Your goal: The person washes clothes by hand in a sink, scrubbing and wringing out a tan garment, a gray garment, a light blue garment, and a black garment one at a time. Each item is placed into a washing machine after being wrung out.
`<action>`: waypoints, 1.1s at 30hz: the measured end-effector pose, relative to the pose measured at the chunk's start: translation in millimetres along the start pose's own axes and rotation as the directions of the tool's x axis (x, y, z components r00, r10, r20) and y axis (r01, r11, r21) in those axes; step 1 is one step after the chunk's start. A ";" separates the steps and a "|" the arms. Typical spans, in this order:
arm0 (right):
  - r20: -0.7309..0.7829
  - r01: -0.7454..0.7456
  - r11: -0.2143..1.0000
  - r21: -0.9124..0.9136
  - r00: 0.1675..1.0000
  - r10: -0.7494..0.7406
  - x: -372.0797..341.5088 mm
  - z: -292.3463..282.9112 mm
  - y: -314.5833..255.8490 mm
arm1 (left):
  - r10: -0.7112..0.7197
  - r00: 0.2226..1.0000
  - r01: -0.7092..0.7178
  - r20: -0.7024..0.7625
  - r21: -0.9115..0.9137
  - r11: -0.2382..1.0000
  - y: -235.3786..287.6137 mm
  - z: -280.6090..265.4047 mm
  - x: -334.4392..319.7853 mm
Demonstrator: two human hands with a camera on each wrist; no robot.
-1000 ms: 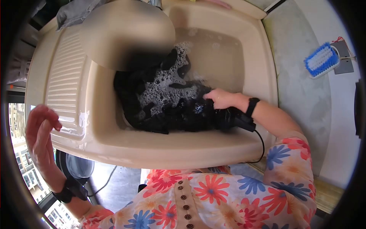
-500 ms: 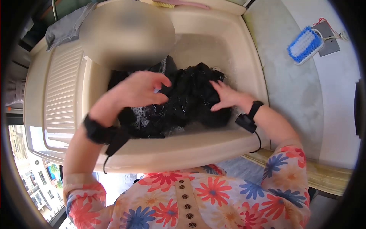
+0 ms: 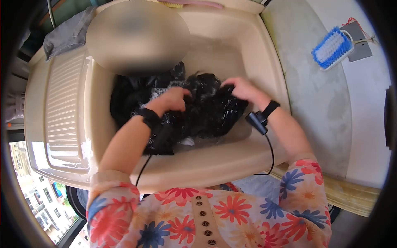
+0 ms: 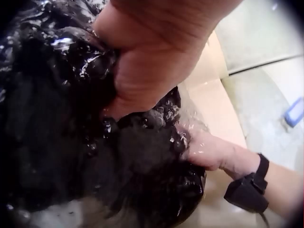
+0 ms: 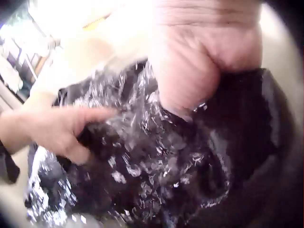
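Note:
A soaked black cloth item [image 3: 206, 111], seemingly a garment, lies bunched in the water of a beige laundry sink [image 3: 264, 62]. White suds and splashes cover part of it. My left hand [image 3: 169, 100] reaches down into its middle, index finger and thumb apart in the right wrist view; the other fingers are hidden, so I cannot tell whether it grips. At the cloth's right side my right hand [image 3: 244, 89] grips a fold, its fingertips sunk in the wet fabric. In the left wrist view, water bubbles around that right hand [image 4: 204, 149].
A ribbed washboard [image 3: 64, 107] is moulded into the sink's left side. Grey cloth [image 3: 68, 35] drapes over the back left edge. A pink-handled brush [image 3: 198, 3] lies on the back rim. One blue and white brush [image 3: 332, 48] hangs at the right wall. Cables trail from both wrists.
My left hand has come from outside the sink's left side, over the cloth, and down into it. The right hand has shifted on the cloth, which has spread and turned, with fewer suds showing.

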State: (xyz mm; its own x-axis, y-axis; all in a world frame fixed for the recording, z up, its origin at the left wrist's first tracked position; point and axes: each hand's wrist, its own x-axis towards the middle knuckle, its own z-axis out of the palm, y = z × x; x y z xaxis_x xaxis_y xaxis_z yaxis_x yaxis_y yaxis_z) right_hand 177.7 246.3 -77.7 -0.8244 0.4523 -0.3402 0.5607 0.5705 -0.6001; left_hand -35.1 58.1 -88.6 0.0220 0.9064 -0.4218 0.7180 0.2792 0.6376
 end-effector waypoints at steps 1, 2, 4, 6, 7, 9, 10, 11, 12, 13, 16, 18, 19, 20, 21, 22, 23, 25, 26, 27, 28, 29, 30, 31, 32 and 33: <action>-0.087 -0.075 0.994 0.074 0.993 0.081 0.9 -15.5 -1.3 | -0.047 0.999 0.045 -0.014 -0.126 0.991 3.7 -19.8 -8.6; -0.153 -0.096 0.995 0.024 0.983 0.098 3.2 -29.3 3.0 | -0.060 0.996 0.042 -0.059 -0.263 0.964 -1.7 -32.3 -9.6; -0.211 -0.125 0.992 -0.012 0.970 0.120 1.7 -38.6 0.0 | -0.158 0.975 0.033 -0.159 -0.595 0.803 -7.8 -53.5 -18.7; -0.275 0.037 0.979 -0.199 0.957 -0.092 -2.4 -34.0 -12.3 | -0.233 0.943 0.019 -0.237 -0.661 0.750 -10.8 -61.3 -29.4; -0.265 0.037 0.981 -0.188 0.960 -0.087 -9.1 -24.3 -26.5 | -0.268 0.929 0.015 -0.255 -0.698 0.715 -8.6 -61.7 -35.5; -0.010 -0.033 0.912 -0.408 0.999 0.031 -25.0 2.4 -56.2 | -0.192 0.939 0.001 -0.284 -0.558 0.830 -7.7 -49.6 -41.7; 0.127 -0.060 0.908 -0.414 0.984 0.123 -25.8 15.8 -56.6 | -0.101 0.948 -0.029 -0.303 -0.397 0.917 -7.0 -41.9 -44.7; 0.156 -0.062 0.861 -0.504 0.975 0.161 -26.2 26.8 -56.9 | -0.038 0.935 -0.013 -0.354 -0.142 0.990 -10.6 -29.7 -44.7; 0.182 -0.048 0.831 -0.555 0.967 0.177 -21.8 32.0 -51.0 | -0.014 0.937 0.003 -0.349 -0.031 1.000 -10.0 -18.3 -42.6; 0.206 -0.030 0.797 -0.604 0.960 0.192 -14.8 32.9 -46.3 | 0.010 0.940 0.018 -0.342 0.080 0.997 -10.4 -8.4 -40.2; 0.240 -0.026 0.732 -0.680 0.937 0.256 6.7 19.4 -34.7 | -0.004 0.961 0.071 -0.276 0.234 0.969 -21.0 -12.1 -29.5; 0.170 -0.048 0.725 -0.687 0.959 0.225 12.4 4.2 -27.0 | -0.068 0.964 0.095 -0.256 0.093 0.991 -16.4 -26.5 -30.0; 0.131 -0.061 0.724 -0.687 0.970 0.205 13.7 -1.8 -26.2 | -0.132 0.952 0.127 -0.277 -0.037 0.991 -14.8 -35.8 -34.3; 0.084 -0.086 0.748 -0.658 0.979 0.186 14.3 -6.3 -25.3 | -0.144 0.922 0.108 -0.359 -0.120 0.987 -13.4 -41.3 -41.5; 0.051 -0.102 0.797 -0.595 0.985 0.164 13.8 -10.2 -27.9 | -0.161 0.884 0.079 -0.438 -0.199 0.977 -13.4 -44.2 -46.5; 0.029 -0.056 0.830 -0.555 0.996 0.087 6.9 -10.6 -40.9 | -0.170 0.866 0.088 -0.471 -0.191 0.978 -14.4 -44.3 -48.5; -0.001 -0.009 0.855 -0.518 1.000 0.010 -1.2 -8.0 -54.4 | -0.166 0.864 0.083 -0.475 -0.191 0.978 -14.3 -40.1 -49.7; 0.113 0.075 0.872 -0.484 0.993 -0.022 -10.8 5.4 -67.1 | 0.038 0.877 -0.088 -0.478 -0.082 0.993 -15.9 -19.8 -52.7; 0.160 0.060 0.852 -0.521 0.987 0.028 -15.5 15.5 -70.5 | 0.070 0.942 -0.061 -0.328 0.037 0.997 -16.4 -11.2 -52.0; 0.203 0.048 0.829 -0.557 0.976 0.080 -16.1 23.7 -68.3 | 0.032 0.975 0.013 -0.222 0.197 0.980 -10.0 -2.2 -52.5; 0.198 0.048 0.830 -0.556 0.977 0.077 -13.9 27.2 -63.6 | -0.033 0.987 0.079 -0.156 0.298 0.951 0.5 6.5 -54.4; 0.245 0.032 0.797 -0.603 0.958 0.146 -10.9 30.5 -58.9 | -0.107 0.989 0.138 -0.099 0.401 0.905 8.1 10.9 -53.7; 0.285 0.019 0.761 -0.648 0.933 0.219 -8.1 33.3 -54.9 | -0.106 0.989 0.138 -0.100 0.409 0.902 8.9 11.5 -47.7; 0.276 0.013 0.764 -0.645 0.936 0.217 -2.9 33.3 -50.5 | -0.154 0.988 0.147 -0.019 0.422 0.895 7.7 13.0 -39.6; 0.320 0.019 0.742 -0.670 0.909 0.267 3.4 31.5 -45.5 | -0.199 0.978 0.153 0.062 0.437 0.886 6.5 13.7 -33.1; 0.361 0.025 0.720 -0.694 0.877 0.318 7.9 30.4 -40.3 | -0.192 0.979 0.144 0.062 0.449 0.882 6.1 13.4 -28.5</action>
State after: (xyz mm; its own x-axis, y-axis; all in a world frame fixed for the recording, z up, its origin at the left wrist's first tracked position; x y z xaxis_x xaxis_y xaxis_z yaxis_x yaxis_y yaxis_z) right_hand 146.3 206.1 -78.2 -0.5725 0.3306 -0.7503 0.4369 0.8973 0.0620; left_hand -22.0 29.8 -81.3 -0.0731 0.8143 -0.5759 0.9486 0.2350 0.2118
